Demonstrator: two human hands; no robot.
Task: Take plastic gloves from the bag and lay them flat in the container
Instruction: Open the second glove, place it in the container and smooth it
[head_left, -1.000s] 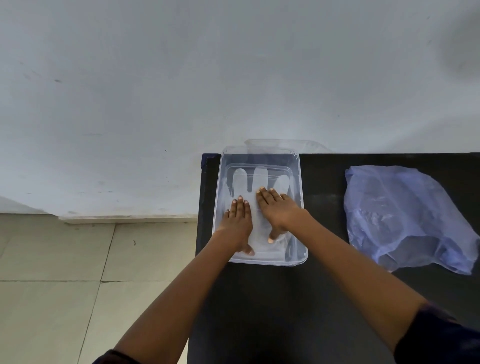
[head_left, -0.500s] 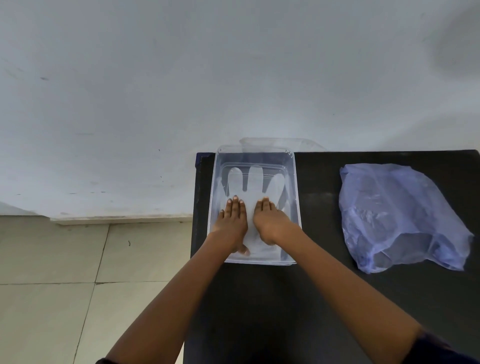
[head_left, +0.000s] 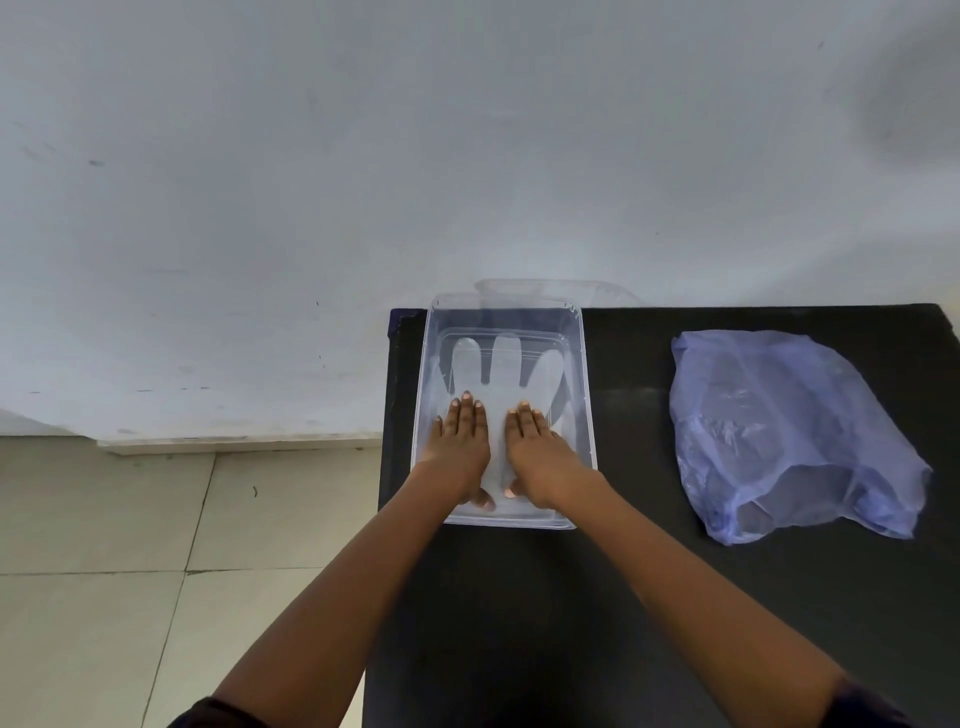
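A clear plastic container (head_left: 586, 395) stands at the left end of the black table. A translucent plastic glove (head_left: 506, 371) lies flat on its bottom, fingers pointing away from me. My left hand (head_left: 461, 447) and my right hand (head_left: 535, 449) rest palm down side by side on the glove's lower half, fingers together and straight, holding nothing. A crumpled blue plastic bag (head_left: 779, 431) lies on the table to the right of the container, its mouth towards me.
A clear lid (head_left: 597, 291) leans behind the container against the white wall. The black table (head_left: 623, 597) ends just left of the container, with a tiled floor (head_left: 130, 545) below.
My right hand has slid back towards me along the glove and now lies level with my left hand. The view has shifted slightly.
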